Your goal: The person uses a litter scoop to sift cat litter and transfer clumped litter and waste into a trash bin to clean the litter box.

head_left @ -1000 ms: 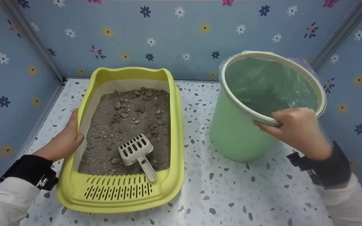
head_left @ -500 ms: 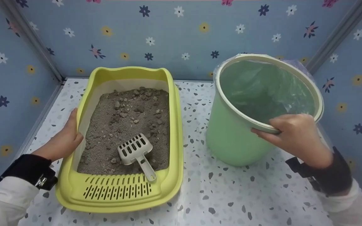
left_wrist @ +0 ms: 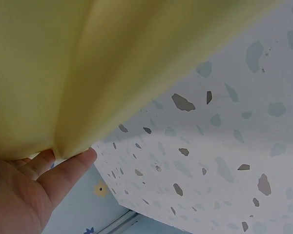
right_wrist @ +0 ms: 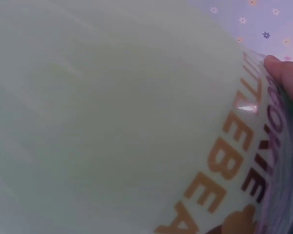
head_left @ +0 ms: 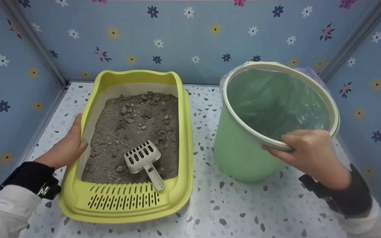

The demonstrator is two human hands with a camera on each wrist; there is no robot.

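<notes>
On the left in the head view stands a yellow litter box (head_left: pixel 186 138) filled with grey-brown litter (head_left: pixel 137 122), lumpy toward the back. A pale slotted litter scoop (head_left: pixel 144 162) lies on it, its handle on the box's slotted front. My left hand (head_left: pixel 66 145) holds the box's left rim; the left wrist view shows its fingers (left_wrist: pixel 71 175) hooked against the yellow edge. My right hand (head_left: pixel 309 153) grips the near rim of a green trash can (head_left: pixel 243 152), which leans slightly. A clear bag (head_left: pixel 286 96) lines the can, and lettering shows on its outside in the right wrist view.
Box and can are on a white speckled surface (head_left: pixel 223 205), with a strip of it between them. Blue flowered panels (head_left: pixel 177 39) rise behind and on both sides. Grey trim (head_left: pixel 359 36) runs along the panel corners.
My right hand has drawn the trash can toward me and a little to the left. My left hand, the litter box and the scoop have stayed put.
</notes>
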